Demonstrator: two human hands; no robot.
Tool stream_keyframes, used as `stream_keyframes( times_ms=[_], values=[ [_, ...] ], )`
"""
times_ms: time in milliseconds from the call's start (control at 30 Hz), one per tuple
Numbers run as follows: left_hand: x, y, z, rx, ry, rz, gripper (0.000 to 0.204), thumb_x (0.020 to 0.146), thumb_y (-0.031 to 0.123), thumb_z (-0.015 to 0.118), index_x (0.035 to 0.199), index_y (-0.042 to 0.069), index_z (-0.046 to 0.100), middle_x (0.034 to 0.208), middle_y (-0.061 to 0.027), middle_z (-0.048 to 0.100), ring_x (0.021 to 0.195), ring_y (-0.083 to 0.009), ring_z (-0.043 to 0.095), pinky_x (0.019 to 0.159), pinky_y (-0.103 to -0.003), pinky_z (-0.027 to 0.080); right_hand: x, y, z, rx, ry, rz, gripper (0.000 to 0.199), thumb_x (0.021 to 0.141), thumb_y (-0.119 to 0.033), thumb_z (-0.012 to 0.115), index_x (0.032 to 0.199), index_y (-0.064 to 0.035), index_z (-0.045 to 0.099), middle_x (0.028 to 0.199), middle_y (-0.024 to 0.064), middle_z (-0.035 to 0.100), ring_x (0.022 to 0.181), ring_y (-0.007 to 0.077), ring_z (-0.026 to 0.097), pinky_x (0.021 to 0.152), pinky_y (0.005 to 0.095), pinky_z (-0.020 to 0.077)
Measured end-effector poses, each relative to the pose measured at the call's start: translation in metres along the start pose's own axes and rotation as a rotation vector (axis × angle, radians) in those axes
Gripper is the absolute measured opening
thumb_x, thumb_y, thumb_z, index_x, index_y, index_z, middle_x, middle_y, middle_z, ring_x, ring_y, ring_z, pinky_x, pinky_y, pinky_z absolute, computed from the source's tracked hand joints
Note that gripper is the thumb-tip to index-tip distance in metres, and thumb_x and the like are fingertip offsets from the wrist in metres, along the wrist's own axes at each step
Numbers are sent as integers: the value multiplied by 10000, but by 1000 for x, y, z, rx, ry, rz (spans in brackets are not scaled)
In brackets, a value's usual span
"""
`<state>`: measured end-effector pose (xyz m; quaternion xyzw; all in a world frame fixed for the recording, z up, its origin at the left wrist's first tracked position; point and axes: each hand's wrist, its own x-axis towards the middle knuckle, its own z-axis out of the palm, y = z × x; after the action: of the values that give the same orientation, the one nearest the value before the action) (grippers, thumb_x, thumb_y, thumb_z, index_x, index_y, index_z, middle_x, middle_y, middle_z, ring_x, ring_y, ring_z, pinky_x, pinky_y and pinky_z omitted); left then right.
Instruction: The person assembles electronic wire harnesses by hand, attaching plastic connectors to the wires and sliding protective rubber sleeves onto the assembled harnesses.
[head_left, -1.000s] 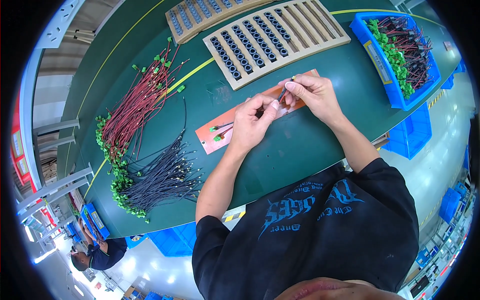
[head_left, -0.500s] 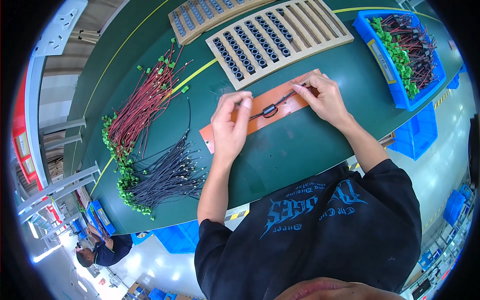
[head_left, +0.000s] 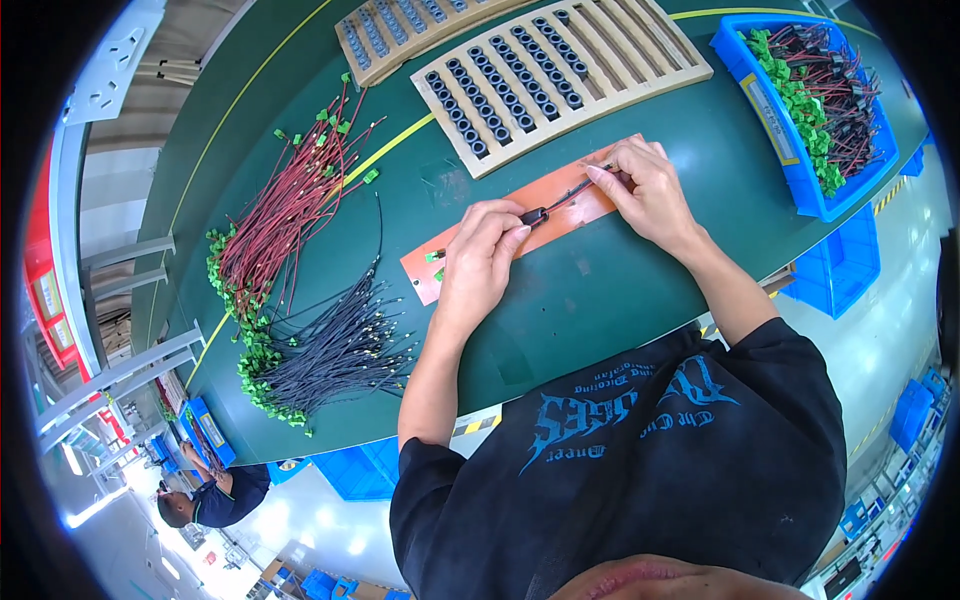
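Note:
My left hand (head_left: 482,252) is closed on a small black cylindrical core (head_left: 536,215) with wires through it, above an orange strip-shaped board (head_left: 428,288). Dark and red wires (head_left: 570,194) run from the core up to my right hand (head_left: 648,192), whose thumb and fingers pinch their far ends. Two green connectors (head_left: 436,257) stick out past my left hand over the board's left end. My left fingers cover part of the core, and the wire tips at my right hand are mostly hidden.
To the left lie a bundle of red wires (head_left: 290,215) and a bundle of black wires (head_left: 335,350), both with green connectors. Beyond the board is a slotted wooden tray (head_left: 640,85) of black cores, beside another tray (head_left: 375,75). A blue bin (head_left: 790,180) holds finished-looking wire assemblies at right.
My left hand has moved right and down and closed on the black core. Green connectors now show past it on the board. My right hand keeps nearly the same place.

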<state>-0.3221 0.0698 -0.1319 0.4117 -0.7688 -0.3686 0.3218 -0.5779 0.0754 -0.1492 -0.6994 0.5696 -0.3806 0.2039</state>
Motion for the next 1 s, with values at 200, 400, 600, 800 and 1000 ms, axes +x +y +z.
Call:
stream_keyframes(
  times_ms=[200, 400, 600, 800, 1000],
  values=[
    [6, 6, 7, 10, 18, 60, 230, 771, 50, 803, 829, -7, 587, 1053, -120, 663, 984, -309, 623, 818, -389, 523, 3, 1, -3, -34, 13, -78, 159, 906, -144, 711, 809, -49, 628, 739, 50, 612, 734, 220, 569, 767, 363, 417],
    [11, -11, 16, 77, 26, 122, 316, 727, 9, 850, 780, 19, 539, 1024, -111, 695, 938, -259, 665, 813, -357, 548, 4, 0, -5, -84, -25, -83, 161, 903, -146, 714, 806, -58, 621, 715, 46, 593, 713, 219, 563, 760, 360, 414],
    [8, -2, 24, -86, 83, -171, 331, 788, 11, 818, 992, 30, 559, 1011, -107, 690, 930, -208, 703, 817, -318, 573, 4, 7, -9, -118, -4, -64, 218, 921, -140, 706, 764, -52, 583, 671, 31, 513, 662, 194, 464, 737, 345, 368],
    [9, 0, 20, 51, 46, -99, 387, 775, 38, 834, 1069, 24, 582, 1087, -126, 676, 978, -216, 699, 871, -325, 563, 7, 10, -12, -108, -41, -13, 184, 940, -168, 690, 805, -53, 643, 679, 34, 502, 678, 186, 464, 741, 340, 363],
    [12, 6, 5, -133, -8, -34, 380, 770, 44, 813, 1105, 6, 637, 1109, -141, 666, 978, -305, 645, 867, -391, 535, 8, 11, -14, -67, -46, 30, 200, 948, -209, 687, 827, -51, 673, 680, 38, 496, 680, 186, 457, 743, 339, 359]
  ],
)
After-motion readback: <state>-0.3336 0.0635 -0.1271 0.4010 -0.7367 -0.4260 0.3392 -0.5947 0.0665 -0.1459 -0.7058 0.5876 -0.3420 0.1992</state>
